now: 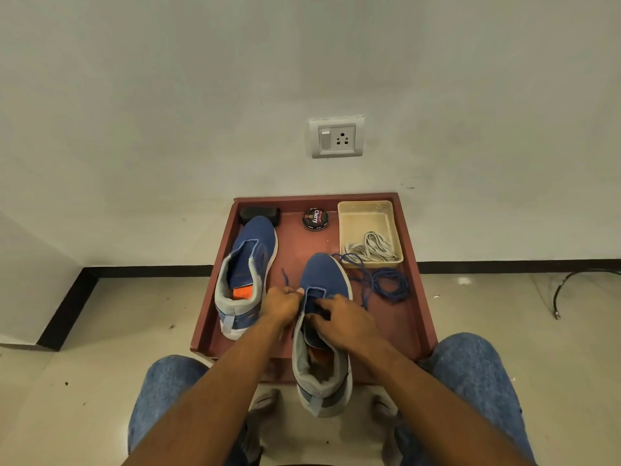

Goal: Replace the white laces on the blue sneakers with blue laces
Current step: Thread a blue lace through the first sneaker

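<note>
Item: near sneaker (322, 331), blue with grey collar, lying toe-away across the front edge of the red tray (411, 317), heel overhanging toward our knees. We are working on this one.

Item: left hand (281, 304), fingers curled, pinching one end of the blue lace (386, 284) at the lowest eyelets; a short tail of lace is sticking up just beyond the knuckles.

Item: right hand (346, 319), fingers bent over the tongue and throat, steadying the sneaker. Whether it is also pinching the lace, we cannot tell.

Item: rest of the blue lace, trailing from the sneaker's right side to a loose coil on the tray, part of it draped over the basket rim.

Item: white laces (369, 248), bundled in the cream basket (346, 230); we are judging removal done.

Item: second sneaker (245, 270), left on the tray, no lace showing.

Item: polish tin (315, 219) and a black brush (259, 214), at the tray's back.

Step in hand, as we are reading it: starting the blue lace through the first eyelets. Next move is calling for evening both ends, then crossing upward, keeping the coil untangled.
</note>
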